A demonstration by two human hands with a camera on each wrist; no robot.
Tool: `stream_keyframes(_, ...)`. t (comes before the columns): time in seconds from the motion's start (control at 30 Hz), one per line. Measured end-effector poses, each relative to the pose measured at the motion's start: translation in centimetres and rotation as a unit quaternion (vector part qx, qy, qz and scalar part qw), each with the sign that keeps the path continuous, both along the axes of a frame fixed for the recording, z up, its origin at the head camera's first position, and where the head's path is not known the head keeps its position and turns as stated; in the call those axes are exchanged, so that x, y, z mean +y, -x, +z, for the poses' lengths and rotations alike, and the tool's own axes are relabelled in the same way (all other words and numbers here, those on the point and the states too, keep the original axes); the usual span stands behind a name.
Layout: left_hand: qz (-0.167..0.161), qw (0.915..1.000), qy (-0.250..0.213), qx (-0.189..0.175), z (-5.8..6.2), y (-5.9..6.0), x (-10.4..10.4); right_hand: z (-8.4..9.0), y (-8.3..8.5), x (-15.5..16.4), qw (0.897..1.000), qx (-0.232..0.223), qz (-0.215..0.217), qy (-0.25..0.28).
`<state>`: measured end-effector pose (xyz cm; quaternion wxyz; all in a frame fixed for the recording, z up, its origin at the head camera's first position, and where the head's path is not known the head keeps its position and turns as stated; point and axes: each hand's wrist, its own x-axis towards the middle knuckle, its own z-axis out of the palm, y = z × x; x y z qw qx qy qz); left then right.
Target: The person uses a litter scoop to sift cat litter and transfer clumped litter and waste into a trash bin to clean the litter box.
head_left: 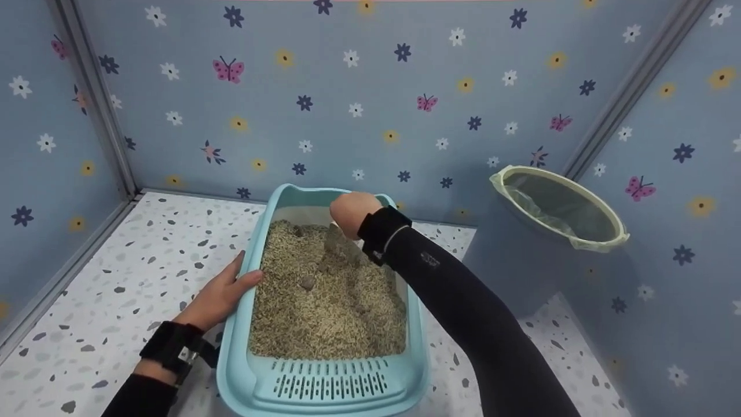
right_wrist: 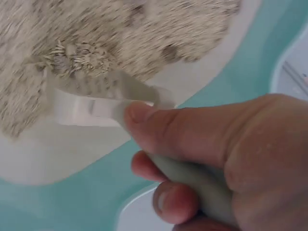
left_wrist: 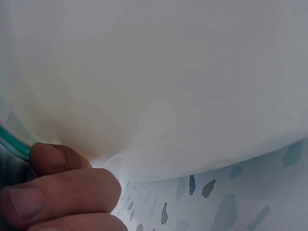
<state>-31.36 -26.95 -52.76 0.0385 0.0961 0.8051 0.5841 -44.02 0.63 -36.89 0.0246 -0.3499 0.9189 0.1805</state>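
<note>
On the speckled floor (head_left: pixel 116 278), against the back wall, sits a teal litter tray (head_left: pixel 231 359) filled with pale granular litter (head_left: pixel 330 313).

Left to right:
- Left hand (head_left: pixel 223 295) rests on the tray's left rim, thumb over the inner edge, fingers curled against the outer wall — looks like bracing so the tray doesn't slide. Left wrist view shows only fingertips (left_wrist: pixel 57 192) against the white tray wall, floor below.
- Small grey clump (head_left: pixel 307 282) lies on the litter near the tray's middle, untouched.
- Right hand (head_left: pixel 353 213) is at the tray's far end, fingers and thumb wrapped round the handle of a pale slotted scoop (right_wrist: pixel 96 103). Scoop head is dug into the litter by the far right corner, some granules on it; angled low, presumably to get under the material.
- Bin (head_left: pixel 558 205) with a clear liner stands right of the tray, well apart, mouth tilted toward the tray side.
</note>
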Motion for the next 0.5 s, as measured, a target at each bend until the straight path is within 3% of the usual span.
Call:
stream_keyframes(0.1, -0.003, 1.0000, 0.001, 0.002, -0.1, 0.0, 0.0, 0.7, -1.0, -0.6, 1.000, -0.025, 0.002, 0.012)
stream_keyframes(0.27, -0.005, 0.9999, 0.008, 0.004, 0.0, -0.1, 0.0, 1.7, -2.6, -1.2, 0.999, -0.025, 0.022, 0.020)
stream_keyframes(0.37, -0.009, 0.9999, 0.007, 0.008, 0.0, -0.1, 0.0, 2.3, -3.1, -1.5, 0.999, 0.013, 0.037, 0.014)
stream_keyframes(0.5, -0.011, 0.9999, -0.002, 0.009, -0.1, -0.1, 0.0, 1.8, -2.8, -1.8, 0.993, 0.103, 0.056, 0.013)
